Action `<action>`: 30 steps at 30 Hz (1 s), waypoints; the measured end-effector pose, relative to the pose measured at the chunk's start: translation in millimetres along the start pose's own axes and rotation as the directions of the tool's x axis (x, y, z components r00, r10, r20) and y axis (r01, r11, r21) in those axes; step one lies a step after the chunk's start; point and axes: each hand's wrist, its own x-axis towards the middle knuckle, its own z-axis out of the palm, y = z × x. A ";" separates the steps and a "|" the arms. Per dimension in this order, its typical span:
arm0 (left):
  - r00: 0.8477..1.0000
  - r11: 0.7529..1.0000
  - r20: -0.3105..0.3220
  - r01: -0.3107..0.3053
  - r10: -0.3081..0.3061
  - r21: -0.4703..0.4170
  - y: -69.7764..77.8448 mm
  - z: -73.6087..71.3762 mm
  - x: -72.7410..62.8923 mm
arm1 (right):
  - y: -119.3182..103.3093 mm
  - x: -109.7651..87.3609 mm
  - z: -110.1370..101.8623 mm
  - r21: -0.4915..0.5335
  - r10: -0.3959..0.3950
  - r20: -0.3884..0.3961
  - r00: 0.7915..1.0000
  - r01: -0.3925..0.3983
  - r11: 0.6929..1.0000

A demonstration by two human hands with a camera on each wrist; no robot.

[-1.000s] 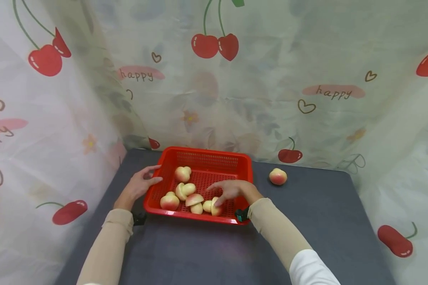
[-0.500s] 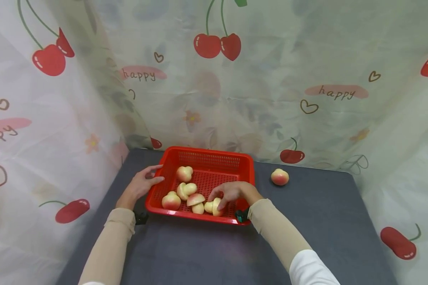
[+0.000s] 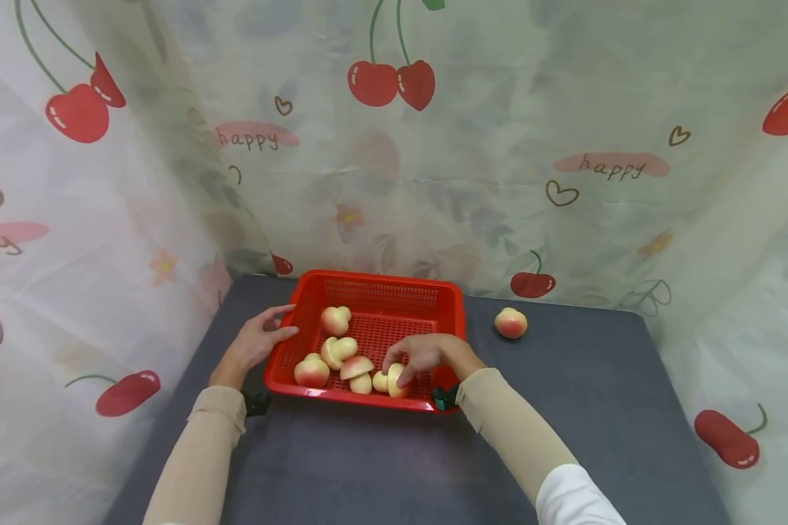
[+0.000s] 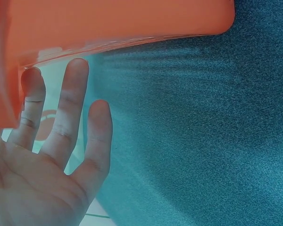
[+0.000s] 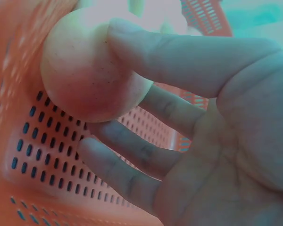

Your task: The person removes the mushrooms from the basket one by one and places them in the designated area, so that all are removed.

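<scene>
A red plastic basket [image 3: 381, 283] on the dark table holds several toy mushrooms with pale yellow stems and caps blushed red. My right hand [image 3: 427, 354] reaches into its near right part and pinches the rightmost toy mushroom [image 3: 399, 382]. In the right wrist view the thumb lies on the round cap [image 5: 85, 70], with the fingers bent around its far side. At the basket's left wall, my left hand [image 3: 257, 341] has its fingers spread and loosely bent, fingertips right at the rim. The left wrist view shows those fingers [image 4: 61, 127] under the basket's edge.
To the left of the pinched one lie other toy mushrooms, including one with its cap up [image 3: 357, 368]. Outside the basket, another toy mushroom [image 3: 511, 324] stands at the back right of the table [image 3: 565, 394]. A cherry-print curtain [image 3: 486, 146] hangs behind and at both sides.
My right hand's fingers have come down and closed in on the rightmost toy mushroom. The left hand stays at the basket's left side, and the basket has not moved.
</scene>
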 end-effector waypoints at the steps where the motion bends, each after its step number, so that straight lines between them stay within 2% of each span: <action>1: 1.000 1.000 -0.003 0.001 -0.001 0.002 0.1 0.1 -0.5 | -1.0 -0.8 -0.4 -0.007 -0.004 -0.004 1.000 0.004 1.000; 8: 1.000 1.000 -0.005 -0.012 0.012 0.012 1.0 -0.7 -2.0 | -6.7 -8.1 -1.4 -0.061 -0.072 -0.041 0.997 0.069 0.996; 20: 1.000 1.000 -0.004 -0.013 0.013 0.007 -0.8 -2.5 -1.5 | -2.2 -27.6 3.2 -0.003 -0.164 -0.156 0.974 0.166 0.986; 24: 1.000 1.000 -0.006 -0.014 0.014 0.007 -0.7 -2.9 -1.9 | -4.6 -37.4 2.9 0.020 -0.199 -0.242 0.950 0.210 0.978; 30: 1.000 1.000 -0.006 -0.007 0.007 0.000 0.5 -2.2 -2.4 | -2.2 -49.7 2.6 0.066 -0.223 -0.401 0.888 0.271 0.960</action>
